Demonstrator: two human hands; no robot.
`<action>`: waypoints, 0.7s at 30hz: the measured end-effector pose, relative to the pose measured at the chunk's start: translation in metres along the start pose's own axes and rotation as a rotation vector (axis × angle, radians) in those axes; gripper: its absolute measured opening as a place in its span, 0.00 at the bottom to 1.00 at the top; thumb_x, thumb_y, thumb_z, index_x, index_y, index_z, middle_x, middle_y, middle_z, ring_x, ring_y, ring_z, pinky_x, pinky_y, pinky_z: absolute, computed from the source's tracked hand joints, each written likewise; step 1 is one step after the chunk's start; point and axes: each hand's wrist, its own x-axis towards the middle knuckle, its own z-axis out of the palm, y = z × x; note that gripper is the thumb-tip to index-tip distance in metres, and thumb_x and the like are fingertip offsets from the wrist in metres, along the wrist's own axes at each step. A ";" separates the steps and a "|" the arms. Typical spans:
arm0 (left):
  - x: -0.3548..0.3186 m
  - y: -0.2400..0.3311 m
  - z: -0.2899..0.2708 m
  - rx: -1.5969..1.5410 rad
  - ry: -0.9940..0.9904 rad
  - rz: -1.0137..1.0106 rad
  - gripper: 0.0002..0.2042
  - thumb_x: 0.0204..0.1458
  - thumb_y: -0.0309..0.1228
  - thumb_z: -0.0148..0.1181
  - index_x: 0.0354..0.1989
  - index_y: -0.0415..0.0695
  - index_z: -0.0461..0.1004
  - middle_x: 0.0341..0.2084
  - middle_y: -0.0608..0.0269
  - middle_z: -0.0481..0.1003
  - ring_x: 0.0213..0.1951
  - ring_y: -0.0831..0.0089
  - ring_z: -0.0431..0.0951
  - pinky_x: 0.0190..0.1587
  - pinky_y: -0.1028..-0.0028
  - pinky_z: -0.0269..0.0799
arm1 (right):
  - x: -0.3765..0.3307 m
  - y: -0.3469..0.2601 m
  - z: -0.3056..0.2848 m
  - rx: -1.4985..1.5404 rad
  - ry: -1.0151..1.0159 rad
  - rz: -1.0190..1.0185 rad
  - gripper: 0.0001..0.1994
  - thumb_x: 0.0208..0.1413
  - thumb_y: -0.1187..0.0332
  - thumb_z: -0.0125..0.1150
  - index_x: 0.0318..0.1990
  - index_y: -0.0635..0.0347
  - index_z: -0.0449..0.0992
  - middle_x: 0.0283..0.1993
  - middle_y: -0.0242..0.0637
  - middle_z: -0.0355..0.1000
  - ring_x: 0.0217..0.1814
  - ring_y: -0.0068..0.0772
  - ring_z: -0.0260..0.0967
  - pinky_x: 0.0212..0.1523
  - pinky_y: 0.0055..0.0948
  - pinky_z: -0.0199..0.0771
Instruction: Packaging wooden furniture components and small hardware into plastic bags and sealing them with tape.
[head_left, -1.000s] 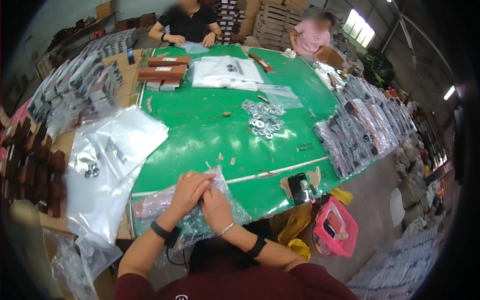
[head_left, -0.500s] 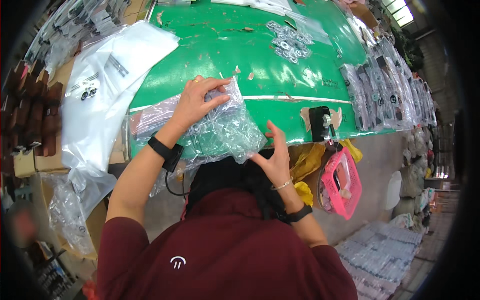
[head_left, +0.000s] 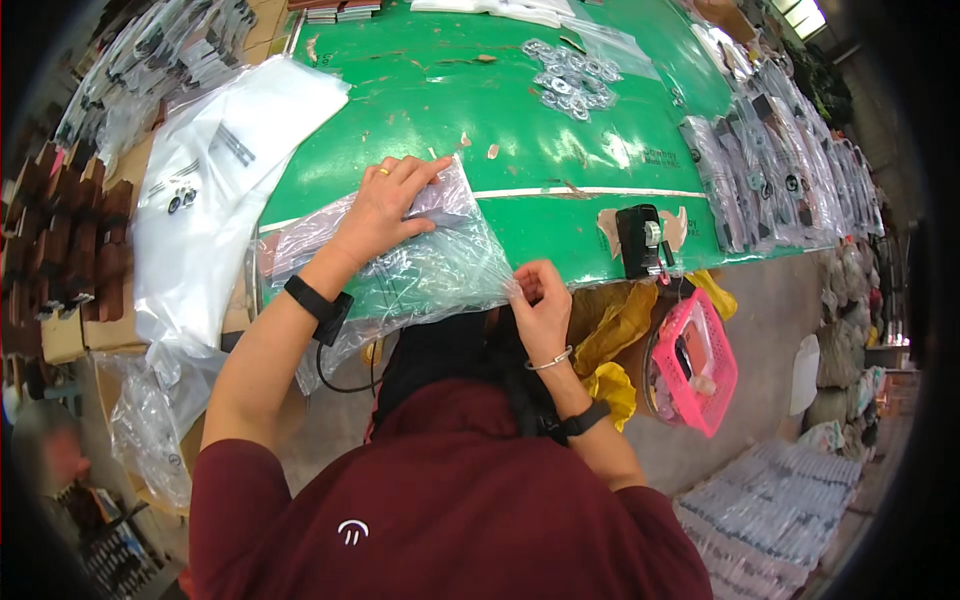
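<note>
A clear plastic bag (head_left: 440,275) lies at the near edge of the green table, with flat greyish and brownish pieces showing through its left part. On top of it rests my left hand (head_left: 385,210), fingers stretched out and pressing the film down. My right hand (head_left: 543,310) is closed in a pinch on the bag's right corner, at the table's edge. Between the two hands the film is drawn fairly taut, and its lower edge hangs past the table's edge. My left palm hides part of the contents.
Large clear bags (head_left: 210,180) drape over the table's left side, beside stacked brown blocks (head_left: 75,250). A black tape dispenser (head_left: 638,242) sits right of my right hand, above a pink basket (head_left: 712,370). Small bagged rings (head_left: 570,80) lie farther back; wrapped packs (head_left: 770,185) line the right.
My right hand has closed from spread fingers into a pinch on the bag's corner. The crumpled film has been pulled flatter and stretched. My left hand has flattened onto the bag.
</note>
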 end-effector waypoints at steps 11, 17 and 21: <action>-0.004 -0.002 0.004 0.035 0.018 0.082 0.41 0.37 0.24 0.70 0.67 0.54 0.64 0.50 0.61 0.71 0.50 0.58 0.70 0.53 0.61 0.63 | 0.032 -0.035 -0.041 0.205 -0.471 -0.270 0.16 0.51 0.77 0.66 0.50 0.61 0.78 0.38 0.35 0.72 0.37 0.26 0.72 0.42 0.27 0.74; -0.005 -0.001 0.003 -0.009 0.009 0.058 0.40 0.38 0.23 0.68 0.66 0.53 0.64 0.52 0.60 0.70 0.52 0.57 0.69 0.55 0.60 0.62 | 0.051 -0.008 -0.030 -0.423 -0.342 -0.500 0.26 0.48 0.78 0.62 0.57 0.49 0.75 0.46 0.36 0.74 0.52 0.39 0.71 0.51 0.38 0.70; -0.004 -0.002 0.003 -0.030 -0.006 0.041 0.38 0.38 0.22 0.67 0.65 0.53 0.65 0.52 0.59 0.70 0.52 0.56 0.69 0.56 0.60 0.62 | 0.069 -0.012 0.004 -0.514 -0.207 -0.846 0.22 0.45 0.75 0.60 0.50 0.44 0.79 0.45 0.33 0.73 0.53 0.37 0.70 0.55 0.39 0.66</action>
